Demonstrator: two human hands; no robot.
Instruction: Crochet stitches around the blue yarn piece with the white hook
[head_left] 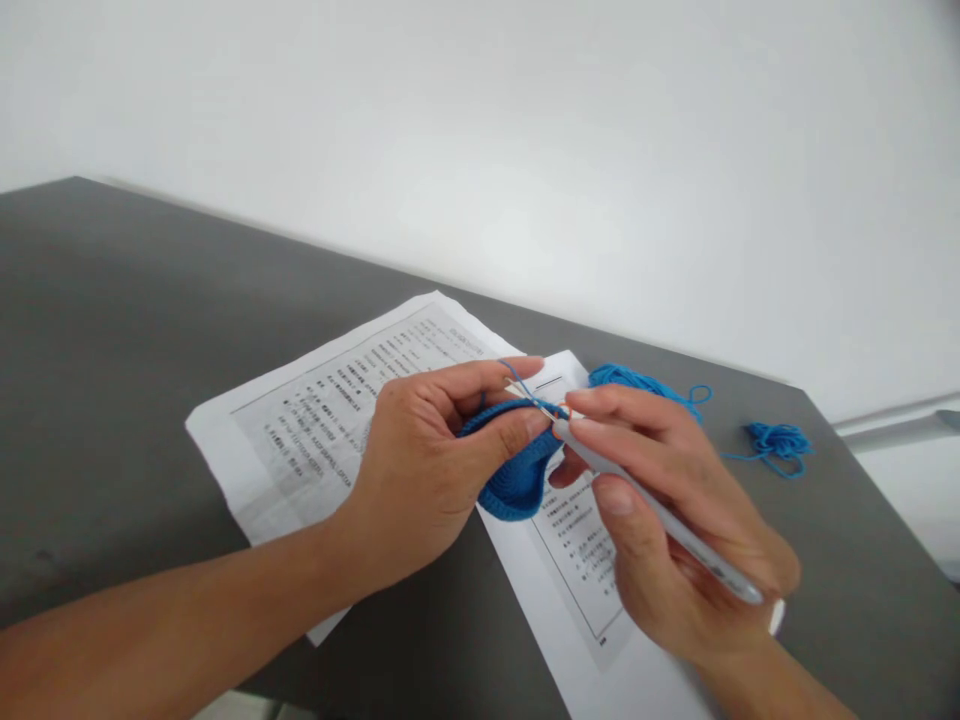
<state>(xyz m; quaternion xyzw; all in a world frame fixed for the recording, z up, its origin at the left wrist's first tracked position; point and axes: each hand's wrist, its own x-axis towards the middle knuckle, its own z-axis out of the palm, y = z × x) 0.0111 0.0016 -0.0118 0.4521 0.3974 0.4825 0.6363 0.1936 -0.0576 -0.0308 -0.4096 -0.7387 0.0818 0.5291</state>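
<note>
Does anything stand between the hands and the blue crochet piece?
Nothing visible does: the left hand pinches the blue crochet piece directly, and the grey hook in the right hand reaches its upper edge.

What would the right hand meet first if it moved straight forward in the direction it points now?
Most likely the right hand would meet the edge of the blue crocheted piece, held in the left hand; the exact depth there is unclear.
</note>
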